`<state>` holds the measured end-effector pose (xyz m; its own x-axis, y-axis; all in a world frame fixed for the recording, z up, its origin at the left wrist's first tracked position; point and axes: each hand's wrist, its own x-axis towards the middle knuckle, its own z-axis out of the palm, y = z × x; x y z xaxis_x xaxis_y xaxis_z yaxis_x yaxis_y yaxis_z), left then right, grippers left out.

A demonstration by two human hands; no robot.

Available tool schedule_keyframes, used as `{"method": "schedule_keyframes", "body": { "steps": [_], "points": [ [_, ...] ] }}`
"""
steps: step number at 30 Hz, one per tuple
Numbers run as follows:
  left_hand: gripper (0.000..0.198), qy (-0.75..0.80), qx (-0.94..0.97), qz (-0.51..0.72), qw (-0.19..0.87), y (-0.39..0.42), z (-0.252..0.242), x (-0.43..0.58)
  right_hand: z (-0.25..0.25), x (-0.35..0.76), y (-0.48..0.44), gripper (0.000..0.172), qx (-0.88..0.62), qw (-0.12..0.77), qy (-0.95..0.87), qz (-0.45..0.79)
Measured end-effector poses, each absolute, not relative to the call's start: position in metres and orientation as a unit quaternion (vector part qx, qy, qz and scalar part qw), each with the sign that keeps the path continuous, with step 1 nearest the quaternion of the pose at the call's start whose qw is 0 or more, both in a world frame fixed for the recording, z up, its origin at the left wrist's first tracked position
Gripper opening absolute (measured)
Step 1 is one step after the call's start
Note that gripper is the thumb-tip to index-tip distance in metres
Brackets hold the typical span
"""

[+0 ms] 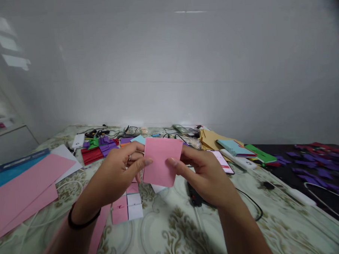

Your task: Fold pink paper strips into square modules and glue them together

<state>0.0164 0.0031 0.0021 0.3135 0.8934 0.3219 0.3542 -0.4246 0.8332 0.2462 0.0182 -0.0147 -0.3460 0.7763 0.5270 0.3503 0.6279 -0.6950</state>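
A small pink rectangle of paper (161, 168) is held up over the table, its face toward me. My left hand (123, 164) pinches its left edge, thumb in front and fingers behind. On the opposite edge, my right hand (198, 170) grips it the same way. I cannot tell whether it is one folded sheet or several layers. Below my left hand lie small pink (119, 211) and white squares (135, 207) set side by side, with small dark marks on them. A black object (193, 195) lies partly hidden under my right hand.
Large pink sheets (28, 189) and a blue packet (22, 159) cover the left side. Red (92, 155) and purple folded papers (107, 146) lie behind. A phone (221, 162), a white power strip (238, 159) and brown envelopes (212, 138) are at right, with cables across the patterned tablecloth (174, 231).
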Motion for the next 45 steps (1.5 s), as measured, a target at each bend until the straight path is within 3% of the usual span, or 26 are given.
{"method": "schedule_keyframes", "body": {
  "steps": [8,19,25,45],
  "points": [
    [0.027,0.461,0.764,0.392,0.223,-0.0003,0.0066,0.0143,-0.0143,0.2464,0.0167,0.021,-0.361,0.453,-0.781,0.233],
    [0.023,0.45,0.76,0.402,0.241,0.0008,0.0064,0.0197,-0.0125,0.2506,0.0241,0.021,-0.307,0.542,-0.703,0.342],
    [0.025,0.448,0.765,0.393,0.246,-0.0002,0.0042,0.0208,-0.0114,0.2512,0.0255,0.012,-0.297,0.552,-0.682,0.377],
    [0.027,0.444,0.776,0.394,0.213,0.0,0.0069,0.0209,-0.0114,0.2415,0.0194,0.022,-0.322,0.581,-0.673,0.325]
  ]
}}
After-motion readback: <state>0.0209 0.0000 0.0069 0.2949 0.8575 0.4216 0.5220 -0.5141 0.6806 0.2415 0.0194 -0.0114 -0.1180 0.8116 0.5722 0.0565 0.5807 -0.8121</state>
